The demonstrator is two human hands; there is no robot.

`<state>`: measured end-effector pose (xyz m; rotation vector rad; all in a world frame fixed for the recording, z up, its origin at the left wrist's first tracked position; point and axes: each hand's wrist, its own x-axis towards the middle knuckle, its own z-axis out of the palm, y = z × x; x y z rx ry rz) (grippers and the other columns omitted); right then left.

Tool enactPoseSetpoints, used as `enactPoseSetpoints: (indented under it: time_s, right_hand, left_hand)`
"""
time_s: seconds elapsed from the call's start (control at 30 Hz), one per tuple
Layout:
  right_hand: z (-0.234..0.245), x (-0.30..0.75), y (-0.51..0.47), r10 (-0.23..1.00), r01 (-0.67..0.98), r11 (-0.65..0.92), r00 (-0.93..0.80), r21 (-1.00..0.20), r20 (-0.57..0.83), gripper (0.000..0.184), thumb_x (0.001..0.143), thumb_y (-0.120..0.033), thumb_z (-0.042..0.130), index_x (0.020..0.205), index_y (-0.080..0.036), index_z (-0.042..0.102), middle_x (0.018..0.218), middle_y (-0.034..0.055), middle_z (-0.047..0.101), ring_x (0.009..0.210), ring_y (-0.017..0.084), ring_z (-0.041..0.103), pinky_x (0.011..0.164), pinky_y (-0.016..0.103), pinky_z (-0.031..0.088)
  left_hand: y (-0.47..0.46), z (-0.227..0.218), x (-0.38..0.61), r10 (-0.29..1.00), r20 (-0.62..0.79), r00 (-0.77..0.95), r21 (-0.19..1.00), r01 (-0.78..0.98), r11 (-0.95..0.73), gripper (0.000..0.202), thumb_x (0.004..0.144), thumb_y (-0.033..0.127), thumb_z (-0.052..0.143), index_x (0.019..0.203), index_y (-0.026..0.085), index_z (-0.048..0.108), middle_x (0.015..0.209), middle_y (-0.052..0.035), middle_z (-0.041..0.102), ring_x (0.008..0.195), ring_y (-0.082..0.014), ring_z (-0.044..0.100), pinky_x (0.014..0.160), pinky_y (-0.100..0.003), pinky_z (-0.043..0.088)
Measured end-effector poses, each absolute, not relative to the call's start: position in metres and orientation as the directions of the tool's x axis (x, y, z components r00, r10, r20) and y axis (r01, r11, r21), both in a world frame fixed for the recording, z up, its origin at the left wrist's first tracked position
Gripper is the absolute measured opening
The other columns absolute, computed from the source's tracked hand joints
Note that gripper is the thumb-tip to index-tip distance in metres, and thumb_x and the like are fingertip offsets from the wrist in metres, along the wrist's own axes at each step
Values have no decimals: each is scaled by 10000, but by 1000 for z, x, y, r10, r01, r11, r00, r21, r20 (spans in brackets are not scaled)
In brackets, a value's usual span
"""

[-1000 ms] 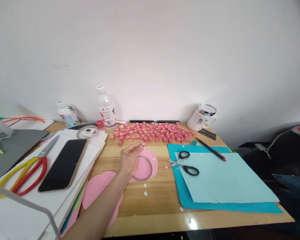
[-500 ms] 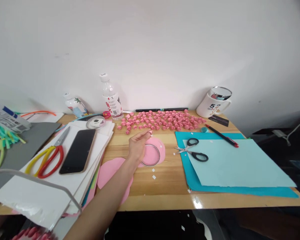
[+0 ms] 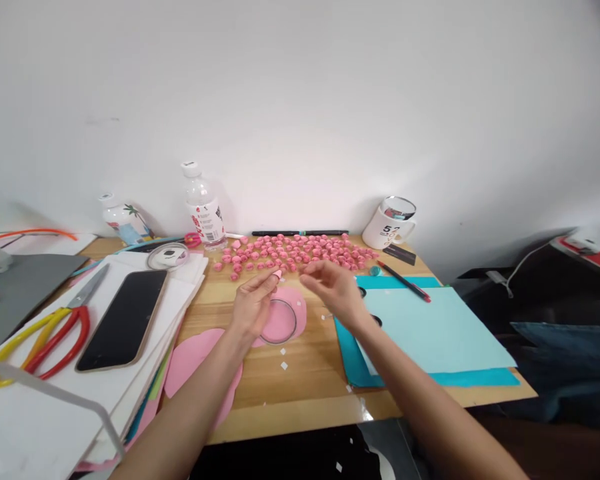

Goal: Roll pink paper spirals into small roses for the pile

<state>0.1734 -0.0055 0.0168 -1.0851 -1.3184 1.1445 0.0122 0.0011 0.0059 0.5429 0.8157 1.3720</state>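
My left hand (image 3: pixel 253 303) pinches a small pink paper piece (image 3: pixel 277 274) between thumb and fingertips, above a pink paper circle (image 3: pixel 286 313) that has a clear round lid on it. My right hand (image 3: pixel 333 288) hovers just to the right of it, fingers loosely curled toward the pink piece, nothing visible in them. Behind both hands lie several small pink rolled paper roses (image 3: pixel 295 253) spread over the wooden table (image 3: pixel 300 387). The right hand covers most of the black-handled scissors (image 3: pixel 363 293) on the blue paper.
Light blue paper (image 3: pixel 430 327) on a teal sheet lies at the right, with a red pen (image 3: pixel 405 281) and a white mug (image 3: pixel 389 230) behind. At the left a phone (image 3: pixel 125 317), red-and-yellow scissors (image 3: pixel 55 330) and white sheets. Two bottles (image 3: pixel 203 207) stand by the wall.
My right hand has come into view and reached in beside the left hand, covering the black scissors. The left hand still holds the pink piece. The view shifted.
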Motion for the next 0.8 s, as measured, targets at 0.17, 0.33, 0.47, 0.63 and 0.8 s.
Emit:
enactPoseSetpoints:
  time_s: [0.17, 0.33, 0.47, 0.63, 0.8]
  right_hand:
    - [8, 148, -1, 991, -183, 23, -122, -983, 46, 302, 586, -373, 764, 706, -190, 557, 716, 1, 651, 700, 159, 628, 677, 311, 504]
    - [4, 148, 0, 979, -316, -50, -203, -947, 16, 239, 627, -347, 746, 696, -189, 581, 655, -18, 632, 636, 122, 610, 663, 279, 505]
    - [5, 153, -3, 973, -327, -59, -230, -943, 19, 197, 659, -326, 728, 731, -193, 601, 656, -19, 634, 628, 117, 606, 670, 278, 502]
    - [6, 150, -4, 993, -214, 8, -111, -977, 33, 178, 659, -320, 714, 724, -191, 610, 649, -14, 624, 615, 121, 599, 625, 270, 499]
    - [4, 149, -5, 998, -152, 67, 29, -986, 64, 167, 667, -293, 694, 729, -180, 588, 640, -22, 588, 536, 98, 567, 523, 235, 484]
  left_hand:
    - [0, 5, 13, 986, -152, 62, 775, -612, 158, 223, 542, 146, 780, 761, 148, 740, 774, -59, 718, 752, -143, 618, 744, -263, 437]
    - [-3, 4, 15, 976, -179, 122, 744, -633, 216, 205, 566, 155, 771, 768, 150, 739, 770, -58, 713, 737, -139, 615, 728, -260, 450]
    - [-3, 6, 15, 956, -208, 206, 697, -654, 293, 178, 583, 151, 762, 758, 144, 735, 733, -55, 703, 704, -136, 613, 718, -266, 456]
    - [-1, 5, 15, 956, -236, 172, 714, -636, 291, 172, 563, 146, 773, 730, 128, 735, 700, -58, 703, 672, -127, 611, 716, -261, 458]
    - [-1, 3, 16, 967, -234, 97, 767, -593, 245, 228, 523, 156, 796, 744, 137, 742, 709, -59, 716, 655, -117, 607, 718, -257, 459]
